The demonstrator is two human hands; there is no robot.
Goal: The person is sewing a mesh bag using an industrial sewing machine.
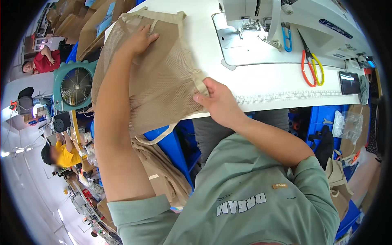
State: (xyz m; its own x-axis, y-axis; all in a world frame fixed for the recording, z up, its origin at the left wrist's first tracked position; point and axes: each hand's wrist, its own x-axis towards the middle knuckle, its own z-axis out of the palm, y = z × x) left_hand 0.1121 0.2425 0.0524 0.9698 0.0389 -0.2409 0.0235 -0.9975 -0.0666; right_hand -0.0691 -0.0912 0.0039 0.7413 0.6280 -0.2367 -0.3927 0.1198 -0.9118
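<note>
A beige mesh fabric piece with pale binding along its edges lies over the left of the white table and hangs past the front edge. My left hand rests on its upper part, fingers apart and slightly bent. My right hand is closed on the fabric's right bound edge, low on the table, with the thumb on top.
A white sewing machine stands at back right, near red-and-yellow scissors, blue snips and a phone. A green fan, blue bins and two people surround the table.
</note>
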